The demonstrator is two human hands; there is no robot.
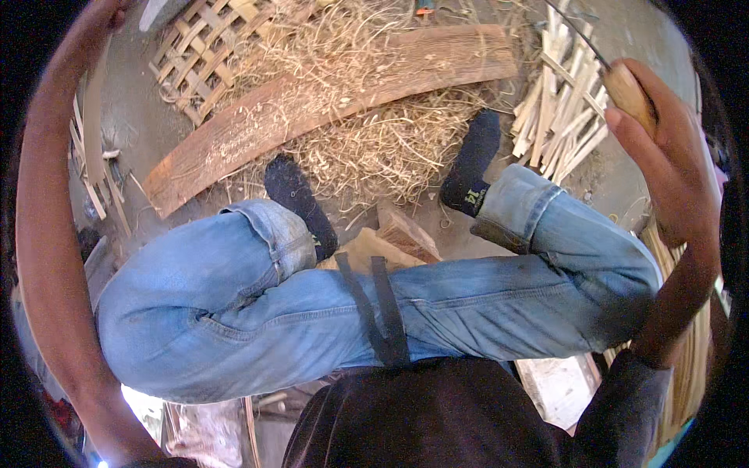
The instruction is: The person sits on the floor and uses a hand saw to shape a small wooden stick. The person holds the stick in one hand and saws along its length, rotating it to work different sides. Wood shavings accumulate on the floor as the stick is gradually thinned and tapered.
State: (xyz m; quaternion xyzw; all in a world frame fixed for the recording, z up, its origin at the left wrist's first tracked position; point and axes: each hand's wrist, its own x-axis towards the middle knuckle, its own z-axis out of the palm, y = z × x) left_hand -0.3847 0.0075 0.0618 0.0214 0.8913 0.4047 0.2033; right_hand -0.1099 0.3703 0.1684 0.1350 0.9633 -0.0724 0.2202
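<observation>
My right hand (pixel 667 152) is closed around the wooden handle (pixel 630 97) of a tool. Its long, thin, dark metal shaft or blade (pixel 581 33) runs up and to the left, past the top edge, so I cannot make out its kind. Below the tool lies a pile of pale split wood strips (pixel 558 117). My left arm (pixel 51 210) reaches along the left side to the top edge. Only a bit of my left hand (pixel 115 11) shows there, its fingers cut off from view. Near it is the end of a grey-white object (pixel 161 12).
A long curved brown board (pixel 218 144) lies beyond my feet, strewn with curly shavings (pixel 374 148). A woven strip lattice (pixel 199 54) lies at far left. Wood blocks (pixel 409 232) lie between my socked feet (pixel 470 160) and legs. More strips (pixel 690 351) lie at right.
</observation>
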